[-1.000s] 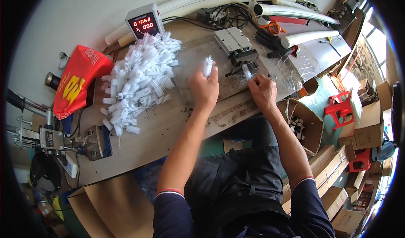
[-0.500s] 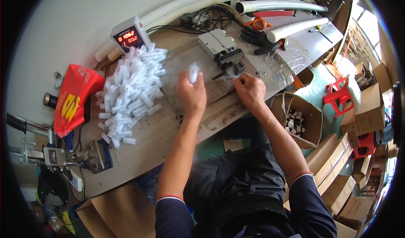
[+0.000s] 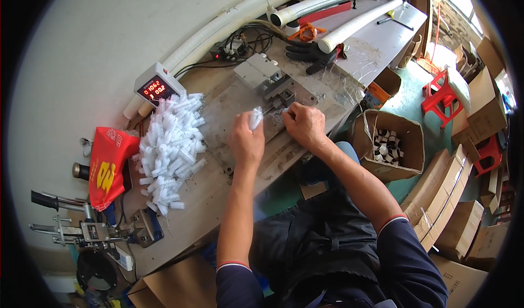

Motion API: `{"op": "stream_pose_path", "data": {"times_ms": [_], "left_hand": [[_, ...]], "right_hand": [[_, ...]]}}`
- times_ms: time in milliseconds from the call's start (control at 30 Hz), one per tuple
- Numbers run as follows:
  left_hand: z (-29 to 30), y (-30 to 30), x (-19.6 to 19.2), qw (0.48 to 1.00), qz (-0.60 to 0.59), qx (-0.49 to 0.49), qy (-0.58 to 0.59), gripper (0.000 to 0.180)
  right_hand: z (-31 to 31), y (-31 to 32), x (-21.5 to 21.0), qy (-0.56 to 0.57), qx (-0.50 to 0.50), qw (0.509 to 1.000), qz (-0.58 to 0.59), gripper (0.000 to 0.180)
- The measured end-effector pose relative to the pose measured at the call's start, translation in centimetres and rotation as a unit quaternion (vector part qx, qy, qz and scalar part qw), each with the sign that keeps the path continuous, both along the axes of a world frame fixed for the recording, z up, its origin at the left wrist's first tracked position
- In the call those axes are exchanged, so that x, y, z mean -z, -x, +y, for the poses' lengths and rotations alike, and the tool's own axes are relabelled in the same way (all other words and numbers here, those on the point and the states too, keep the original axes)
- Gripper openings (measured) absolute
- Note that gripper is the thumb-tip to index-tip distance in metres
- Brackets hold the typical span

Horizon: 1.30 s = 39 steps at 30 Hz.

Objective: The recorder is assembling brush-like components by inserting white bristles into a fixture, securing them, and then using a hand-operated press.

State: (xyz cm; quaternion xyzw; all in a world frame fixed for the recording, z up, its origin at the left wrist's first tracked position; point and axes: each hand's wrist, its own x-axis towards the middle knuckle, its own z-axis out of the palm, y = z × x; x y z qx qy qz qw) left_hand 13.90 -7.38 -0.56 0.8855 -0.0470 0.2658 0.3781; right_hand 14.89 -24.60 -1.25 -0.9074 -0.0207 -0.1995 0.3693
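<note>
My left hand (image 3: 246,140) grips a small white bristly brush piece (image 3: 255,117) that sticks up above its fingers. My right hand (image 3: 303,124) rests close beside it on the worn workbench (image 3: 218,193), fingers pinched on a thin wire or small part just in front of a small metal jig (image 3: 268,78); what it holds is too small to make out. A large heap of white brush pieces (image 3: 170,149) lies to the left of my left hand.
A grey box with a red digital display (image 3: 156,87) stands at the back left. A red bag (image 3: 108,166), a black glove (image 3: 309,51), white pipes (image 3: 349,24) and cables lie about. An open cardboard box of parts (image 3: 388,142) sits at the right; more cartons and red stools beyond.
The view has shifted, so the bench sits differently in frame. Both hands stay together in front of the jig, the left still holding the white piece up.
</note>
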Motion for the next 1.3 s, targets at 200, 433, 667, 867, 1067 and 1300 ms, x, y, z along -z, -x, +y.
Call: {"op": "stream_pose_path", "data": {"times_ms": [200, 433, 667, 867, 1067, 1300], "left_hand": [[-0.6, 0.0, 0.6, 0.994, -0.03, 0.01, -0.109, 0.023], [-0.7, 0.6, 0.5, 0.99, -0.043, -0.017, -0.131, 0.019], [0.4, 1.8, 0.1, 0.985, -0.148, -0.004, -0.087, 0.023], [0.1, 1.7, 0.2, 0.979, -0.163, 0.049, -0.108, 0.023], [-0.7, 2.0, -0.2, 0.981, -0.135, 0.086, -0.114, 0.021], [-0.6, 2.5, -0.2, 0.98, -0.125, 0.086, -0.129, 0.03]], "right_hand": [[0.0, -0.1, 0.1, -0.005, 0.001, 1.0, -0.003, 0.028], [-0.6, -0.1, 0.2, -0.081, 0.001, 0.997, -0.005, 0.026], [-2.0, -0.2, 0.5, -0.303, -0.068, 0.95, 0.029, 0.025], [-2.6, -0.2, 0.2, -0.41, -0.144, 0.898, 0.068, 0.023], [-3.1, -0.5, 0.7, -0.375, -0.163, 0.911, 0.056, 0.022], [-3.3, 0.2, -0.6, -0.457, -0.189, 0.865, 0.09, 0.02]]}}
